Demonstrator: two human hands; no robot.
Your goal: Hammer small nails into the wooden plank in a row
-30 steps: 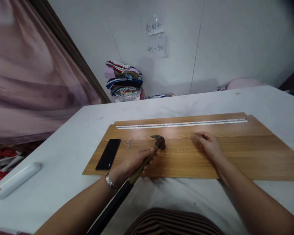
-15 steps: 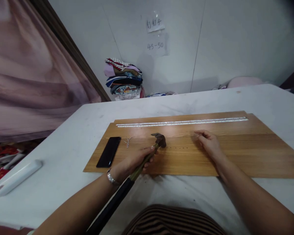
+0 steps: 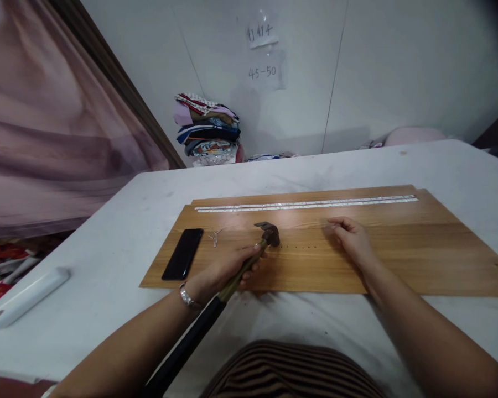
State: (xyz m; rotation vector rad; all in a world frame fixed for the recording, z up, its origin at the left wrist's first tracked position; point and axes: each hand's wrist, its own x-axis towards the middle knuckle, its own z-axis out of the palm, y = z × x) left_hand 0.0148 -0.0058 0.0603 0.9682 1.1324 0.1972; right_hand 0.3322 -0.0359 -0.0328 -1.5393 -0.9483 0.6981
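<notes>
My left hand is wrapped round a claw hammer, gripping the shaft close to the metal head. The black handle end points down toward me. The hammer head is over the wooden board, beside a row of small dark dots that look like nail heads. To the right of that row, my right hand is over the board with thumb and fingers drawn together. Whatever they may hold is too small to make out. Several loose nails lie on the board left of the hammer.
A black phone lies on the board's left part. Two pale measuring strips run along its far side. The board rests on a white table, with a white elongated object at left. Folded clothes are stacked behind.
The whole view has shifted slightly, so things appear a little higher. Both hands and the hammer keep nearly the same places over the board.
</notes>
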